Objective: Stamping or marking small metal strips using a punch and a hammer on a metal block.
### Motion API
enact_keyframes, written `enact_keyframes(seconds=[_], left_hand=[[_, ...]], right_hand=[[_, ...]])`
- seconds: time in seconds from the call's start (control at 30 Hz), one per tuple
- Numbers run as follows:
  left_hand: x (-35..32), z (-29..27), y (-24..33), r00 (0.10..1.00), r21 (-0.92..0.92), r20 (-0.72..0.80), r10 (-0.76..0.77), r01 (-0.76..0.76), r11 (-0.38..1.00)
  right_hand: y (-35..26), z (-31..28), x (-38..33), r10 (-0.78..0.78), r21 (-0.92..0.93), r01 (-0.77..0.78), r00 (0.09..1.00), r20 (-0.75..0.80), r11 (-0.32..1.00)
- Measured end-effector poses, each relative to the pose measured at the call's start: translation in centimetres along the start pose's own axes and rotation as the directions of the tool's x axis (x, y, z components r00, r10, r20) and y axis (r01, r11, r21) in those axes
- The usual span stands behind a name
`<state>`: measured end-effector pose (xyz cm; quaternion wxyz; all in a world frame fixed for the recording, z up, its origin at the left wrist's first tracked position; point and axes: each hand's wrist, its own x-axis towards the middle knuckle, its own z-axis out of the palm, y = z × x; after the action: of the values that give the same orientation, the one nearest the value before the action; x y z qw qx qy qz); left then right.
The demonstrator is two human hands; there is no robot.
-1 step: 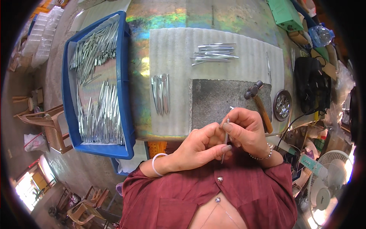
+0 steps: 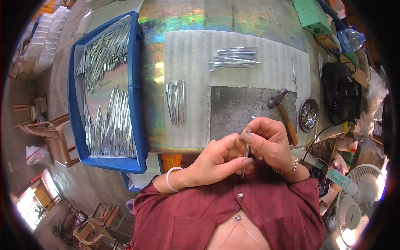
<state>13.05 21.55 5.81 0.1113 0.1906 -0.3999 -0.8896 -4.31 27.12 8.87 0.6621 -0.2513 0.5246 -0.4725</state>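
Observation:
In front of my chest a slim, silvery metal tool [image 2: 246, 155] is held nearly upright; its exact kind is hard to make out. Thumb and fingers of my left hand [image 2: 218, 161] pinch its lower part. My right hand [image 2: 268, 139] is closed on the upper part, thumb pressed along it. A small bright tip [image 2: 253, 117] shows just beyond the right fingers. Past my hands lies a dark grey slab [image 2: 237, 106], with a wooden-handled hammer [image 2: 286, 121] resting across its right side. Right of the slab, a round dish [image 2: 308, 125] holds small shiny metal parts.
On a white foam sheet [image 2: 191, 50] lie a left bundle of slim metal tools [image 2: 175, 102] and a far bundle [image 2: 235, 57]. A blue tray [image 2: 134, 83] with many more stands at left. A black bag [image 2: 339, 93], green box [image 2: 312, 16] and fan [image 2: 360, 196] are at right.

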Motion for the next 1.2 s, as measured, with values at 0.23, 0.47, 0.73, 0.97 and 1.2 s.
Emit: enact_keyframes(seconds=[0.23, 0.47, 0.73, 0.97, 1.2], left_hand=[[-0.8, -0.9, 0.2, 1.0, -0.112, 0.015, -0.009, 0.011, 0.994], [-2.1, -3.4, 0.0, 0.927, -0.541, -0.34, 0.162, -0.333, 0.772], [-3.0, -5.4, 3.0, 0.614, 0.57, -0.536, 0.58, -0.244, 0.785], [1.2, -9.5, 1.6, 0.564, 0.917, -0.345, 0.751, 0.372, 0.142], [3.2, -8.3, 2.3, 0.59, 0.91, -0.239, 0.771, 0.414, -0.035]], right_hand=[[0.2, 0.9, 0.3, -0.038, 0.06, 0.042, 0.997, -0.072, 0.997], [1.6, 1.9, 0.7, -0.138, 0.041, 0.137, 0.99, 0.023, 0.99], [1.2, -1.0, -0.9, -0.316, -0.506, 0.263, 0.949, -0.02, 0.822], [0.9, -4.4, -1.7, -0.634, -0.942, 0.115, 0.764, -0.119, 0.316], [1.4, -6.3, -2.7, -0.611, -0.986, -0.049, 0.78, -0.136, 0.158]])
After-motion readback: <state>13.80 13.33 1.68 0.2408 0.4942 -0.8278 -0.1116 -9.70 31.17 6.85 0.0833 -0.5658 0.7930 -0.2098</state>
